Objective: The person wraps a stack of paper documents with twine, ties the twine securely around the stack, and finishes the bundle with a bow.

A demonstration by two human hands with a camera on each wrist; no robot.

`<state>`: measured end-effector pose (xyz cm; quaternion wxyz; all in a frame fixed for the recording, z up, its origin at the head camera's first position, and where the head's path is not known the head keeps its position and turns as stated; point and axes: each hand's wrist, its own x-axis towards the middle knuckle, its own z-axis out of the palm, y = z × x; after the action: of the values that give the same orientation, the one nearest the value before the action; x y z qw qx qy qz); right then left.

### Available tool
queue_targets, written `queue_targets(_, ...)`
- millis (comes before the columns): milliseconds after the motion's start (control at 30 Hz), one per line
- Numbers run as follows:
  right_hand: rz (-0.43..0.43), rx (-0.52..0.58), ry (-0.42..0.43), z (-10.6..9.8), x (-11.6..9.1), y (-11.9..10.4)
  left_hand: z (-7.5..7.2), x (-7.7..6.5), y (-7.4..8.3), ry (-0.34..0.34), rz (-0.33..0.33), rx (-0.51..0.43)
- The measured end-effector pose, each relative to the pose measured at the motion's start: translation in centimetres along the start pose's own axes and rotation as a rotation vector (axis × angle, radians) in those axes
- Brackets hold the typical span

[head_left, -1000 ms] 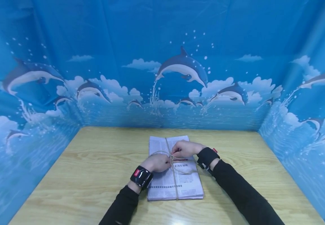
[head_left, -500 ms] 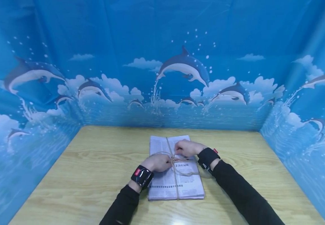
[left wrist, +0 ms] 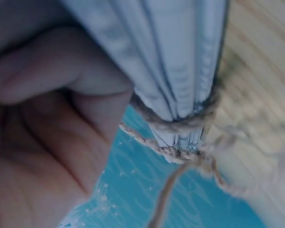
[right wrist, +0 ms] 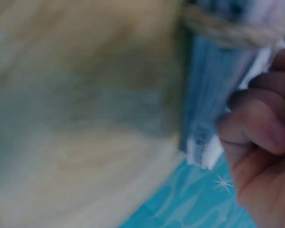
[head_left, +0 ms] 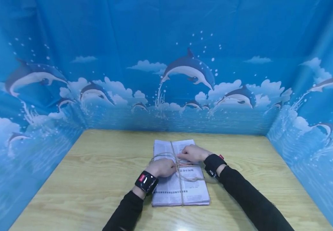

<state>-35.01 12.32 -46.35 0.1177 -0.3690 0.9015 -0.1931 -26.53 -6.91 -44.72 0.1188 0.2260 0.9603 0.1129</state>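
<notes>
A stack of newspapers (head_left: 166,199) lies on the table, bound by twine (head_left: 181,189) running lengthwise and crosswise. Near the crossing, my left hand (head_left: 162,167) rests low over the pages, fingers curled and pinching the twine by the knot. My right hand (head_left: 194,153) comes in from the far right side, its fingertips pinching twine just above the knot. What lies between the fingertips is mostly hidden by the hands. Twine (left wrist: 173,124) wraps the stack's side edge in the left wrist view, with a loose end hanging. The right wrist view shows curled fingers (right wrist: 256,118) beside the newspaper edge (right wrist: 211,90).
The wood-patterned table (head_left: 103,166) extends on both sides of the stack. A blue dolphin-printed curtain (head_left: 120,64) encloses the back and both sides. A loose twine loop (head_left: 193,179) lies over the right part of the stack.
My right hand lifted slightly off the knot, then came back toward it with its fingers reaching left. My left hand stays by the knot. The twine loop at left has risen a little.
</notes>
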Motion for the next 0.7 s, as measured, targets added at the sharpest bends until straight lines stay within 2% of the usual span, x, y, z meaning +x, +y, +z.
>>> queue_targets(167,-0.054,-0.132,0.131,0.6,0.6,0.5,0.2,0.0,-0.4,0.027,0.057,-0.014)
queue_targets(300,-0.125,-0.231,0.190,0.5,0.8,0.7,0.4,0.0,-0.6,0.058,0.108,0.019)
queue_targets(467,-0.171,-0.252,0.199,-0.1,1.2,1.0,0.5,-0.3,-0.7,0.062,0.139,0.042)
queue_targets(700,-0.183,-0.220,0.183,-0.4,1.8,1.6,0.8,-0.4,-0.1,0.064,0.136,0.064)
